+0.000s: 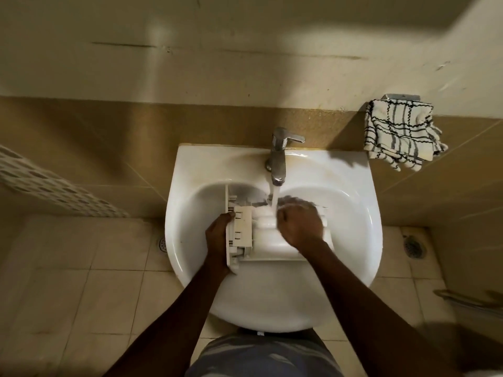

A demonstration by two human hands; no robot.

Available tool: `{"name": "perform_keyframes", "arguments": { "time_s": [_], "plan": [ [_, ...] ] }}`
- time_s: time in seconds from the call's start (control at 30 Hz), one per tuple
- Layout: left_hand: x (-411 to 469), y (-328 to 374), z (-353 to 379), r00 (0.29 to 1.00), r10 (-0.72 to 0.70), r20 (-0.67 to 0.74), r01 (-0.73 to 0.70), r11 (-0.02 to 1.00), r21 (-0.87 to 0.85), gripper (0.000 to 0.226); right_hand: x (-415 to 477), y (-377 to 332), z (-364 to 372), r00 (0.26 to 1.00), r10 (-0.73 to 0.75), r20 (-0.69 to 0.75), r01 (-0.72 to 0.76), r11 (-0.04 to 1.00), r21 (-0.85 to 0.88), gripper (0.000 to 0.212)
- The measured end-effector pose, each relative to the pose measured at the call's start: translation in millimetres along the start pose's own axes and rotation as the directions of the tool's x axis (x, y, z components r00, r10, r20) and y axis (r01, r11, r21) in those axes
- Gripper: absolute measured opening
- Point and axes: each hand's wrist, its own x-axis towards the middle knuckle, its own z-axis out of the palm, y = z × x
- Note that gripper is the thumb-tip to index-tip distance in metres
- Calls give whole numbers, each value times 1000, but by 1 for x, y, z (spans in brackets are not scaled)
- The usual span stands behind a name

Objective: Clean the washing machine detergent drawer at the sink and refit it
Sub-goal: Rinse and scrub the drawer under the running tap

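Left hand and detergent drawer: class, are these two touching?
Touching. The head view shows the left hand gripping the detergent drawer at one end, with the thumb pressed on its edge.

We held the drawer (268, 242) across the white sink (353, 170); the tap (278, 159) stood on its rim, just beyond our grip.
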Motion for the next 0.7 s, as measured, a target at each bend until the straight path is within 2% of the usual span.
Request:
{"name": "perform_keyframes", "arguments": {
  "time_s": [0.1, 0.17, 0.27, 0.4, 0.5, 0.57, 0.7],
  "plan": [
    [-4, 2, 4, 999, -19, 49, 20, 1000, -24, 94, -1, 42, -11, 968, 248, -27, -249, 964, -97, 34],
    [-6, 3, 5, 998, -21, 55, 22, 1000, -16, 97, 4, 36, -5, 951, 308, 8, -303, 940, -157, 39],
    [-9, 4, 9, 999, -27, 17, 27, 1000, -3, 79, 11, -4, 7, 961, 274, 26, -273, 961, -40, 35],
    [-14, 7, 11, 998, -22, -62, 23, 1000, 10, 78, -18, -40, 24, 998, 50, 36, -55, 986, 157, 37],
    [-15, 6, 13, 998, -37, -41, 37, 999, 8, 53, -61, -19, 19, 984, -171, 45, 165, 979, 118, 52],
    [-16, 7, 13, 999, -48, -13, 48, 999, 8, 53, -75, 16, 11, 987, -158, 31, 155, 986, 63, 54],
    [-15, 4, 13, 1000, -16, -27, 17, 999, 50, 48, -55, 44, 6, 998, 38, -58, -41, 997, -60, 55]
  ]
}}
